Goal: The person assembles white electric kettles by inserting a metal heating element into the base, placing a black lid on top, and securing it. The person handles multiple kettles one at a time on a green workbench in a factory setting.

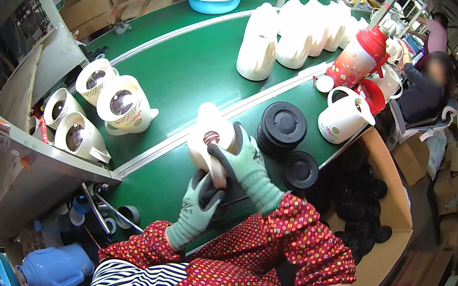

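A white thermos jug (207, 117) lies tilted in both my hands above the near edge of the green bench. My right hand (246, 167), in a green glove with dark fingertips, is closed round its right side. My left hand (198, 207), gloved alike, grips it from below at the near end. The hands hide part of the jug. Just right of them stands a stack of round black plastic bases (283, 129), with another black base (300, 170) lying nearer to me.
Open-topped white jugs (83, 136) stand at the left, and a row of white jugs (256, 57) at the back. A red thermos (357, 58) and a white jug (345, 118) stand at right. A cardboard box (386, 228) holds black parts. A seated person (425, 93) is at far right.
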Tool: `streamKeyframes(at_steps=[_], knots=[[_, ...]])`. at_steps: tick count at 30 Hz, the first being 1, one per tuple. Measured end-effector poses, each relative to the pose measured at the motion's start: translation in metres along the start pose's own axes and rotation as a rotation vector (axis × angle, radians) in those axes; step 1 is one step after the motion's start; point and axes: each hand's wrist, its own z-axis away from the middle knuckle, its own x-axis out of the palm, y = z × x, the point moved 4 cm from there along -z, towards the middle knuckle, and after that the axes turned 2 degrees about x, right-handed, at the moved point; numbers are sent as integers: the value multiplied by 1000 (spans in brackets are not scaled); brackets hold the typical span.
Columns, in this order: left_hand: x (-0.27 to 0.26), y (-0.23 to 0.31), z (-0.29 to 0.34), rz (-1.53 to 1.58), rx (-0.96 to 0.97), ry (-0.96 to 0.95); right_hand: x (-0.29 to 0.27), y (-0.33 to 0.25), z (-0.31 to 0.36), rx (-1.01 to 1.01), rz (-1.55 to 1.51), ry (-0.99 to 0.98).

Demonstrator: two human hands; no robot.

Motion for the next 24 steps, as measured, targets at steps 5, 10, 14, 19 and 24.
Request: streamKeyframes(at_steps=[5,10,14,19,24], knots=[[-12,21,-38,-120,240,-279,-6,-11,-37,-295,223,-56],[-55,26,-146,-766,428,50,-11,-23,-58,-236,183,-255],[-46,6,-200,-866,-36,-483,18,-25,-74,-203,357,-221],[-43,-4,-199,-956,-9,-533,24,-35,-71,-87,486,-216],[-41,1,-202,-966,4,-509,28,-38,-68,-78,552,-161]])
